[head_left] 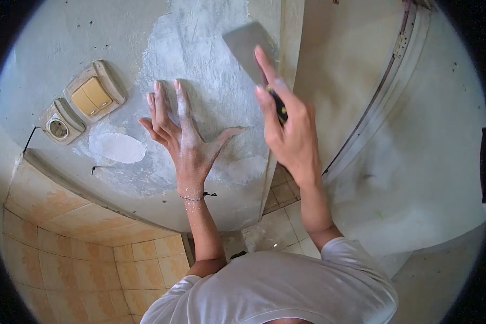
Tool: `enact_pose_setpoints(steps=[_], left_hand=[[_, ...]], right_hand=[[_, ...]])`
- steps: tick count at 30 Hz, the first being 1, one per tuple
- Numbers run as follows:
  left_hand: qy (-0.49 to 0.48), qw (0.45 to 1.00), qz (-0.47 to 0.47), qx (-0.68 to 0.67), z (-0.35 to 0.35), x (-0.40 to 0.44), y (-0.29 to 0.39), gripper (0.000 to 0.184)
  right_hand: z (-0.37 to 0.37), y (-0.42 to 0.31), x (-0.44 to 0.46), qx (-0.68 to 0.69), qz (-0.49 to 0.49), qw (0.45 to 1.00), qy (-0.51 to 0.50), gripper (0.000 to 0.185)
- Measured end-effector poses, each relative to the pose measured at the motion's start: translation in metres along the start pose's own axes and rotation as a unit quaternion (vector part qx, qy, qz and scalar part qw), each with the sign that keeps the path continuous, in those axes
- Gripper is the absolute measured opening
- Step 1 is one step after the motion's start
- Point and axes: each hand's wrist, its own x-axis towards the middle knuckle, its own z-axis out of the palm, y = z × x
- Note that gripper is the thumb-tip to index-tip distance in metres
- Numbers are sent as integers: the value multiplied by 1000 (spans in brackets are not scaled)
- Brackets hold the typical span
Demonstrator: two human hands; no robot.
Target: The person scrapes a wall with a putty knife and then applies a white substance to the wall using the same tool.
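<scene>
My right hand [294, 127] is wrapped round the dark handle of a putty knife [248, 46], index finger stretched along its wide metal blade. The blade lies at or very near the wall [205, 51], over a whitish, scraped patch by the wall's right edge; whether it touches I cannot tell. Dusted with white powder, my left hand [189, 137] rests on the same patch with its fingers spread and nothing in it. A smooth white filled spot [123, 148] shows on the wall to the left of that hand.
A double light switch [92, 97] and a power socket [58, 127] sit on the wall at left. Below them run orange-beige tiles [54, 202]. To the right are a door frame [380, 92] and a pale door [416, 178]. Floor tiles [275, 229] show below.
</scene>
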Motion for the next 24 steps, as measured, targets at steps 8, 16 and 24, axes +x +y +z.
enact_pose_setpoints(steps=[8,16,24], left_hand=[[-2,1000,3,-8,-3,1,2,135],[4,1000,11,-12,-2,0,2,136],[5,1000,31,-3,-2,-1,1,137]], right_hand=[[-7,-7,-12,-22,17,1000,-14,42],[-16,-13,-9,-21,38,998,-39,41],[-4,-5,-6,-52,22,998,-11,43]])
